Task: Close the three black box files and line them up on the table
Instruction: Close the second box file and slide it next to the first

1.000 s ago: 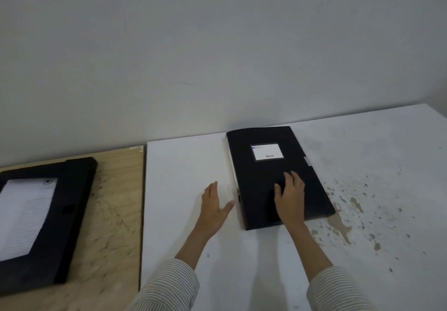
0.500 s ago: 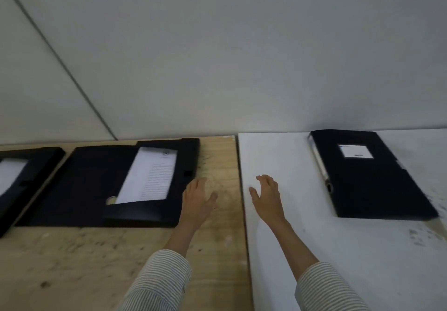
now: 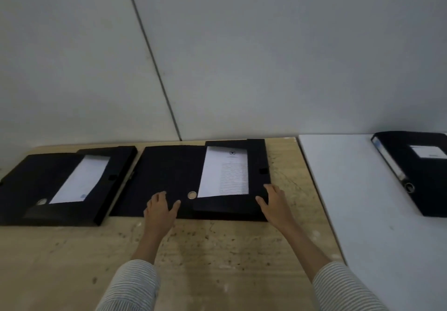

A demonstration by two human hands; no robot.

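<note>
Three black box files are lying on two adjoining tabletops below a pale wall, one wooden, one white.

At about 9 o'clock, the left box file is lying open on the wooden table, its cover spread flat. A white sheet is sitting inside its tray, printed side up; the print is too blurred to read. A round metal ring is showing near the sheet's lower corner.

At the centre, the middle box file is also lying open, its cover stretching toward 9 o'clock and its tray toward 3 o'clock. The tray is holding a printed page bearing a small dark emblem at the top and a block of fine text, none of it legible. A metal ring is sitting just beside the page's lower left corner.

The left hand is resting flat on the open cover at its near edge, fingers spread and gripping nothing. The right hand is touching the tray's near right corner at about 4 o'clock from the page, fingers loosely spread; whether it is gripping the edge cannot be told. Both wrists are emerging from striped sleeves.

At about 3 o'clock, well apart from the others, the right box file is lying closed on the white table. A white label is showing on its cover and a pale strip on its spine; the writing on both is unreadable.
</note>
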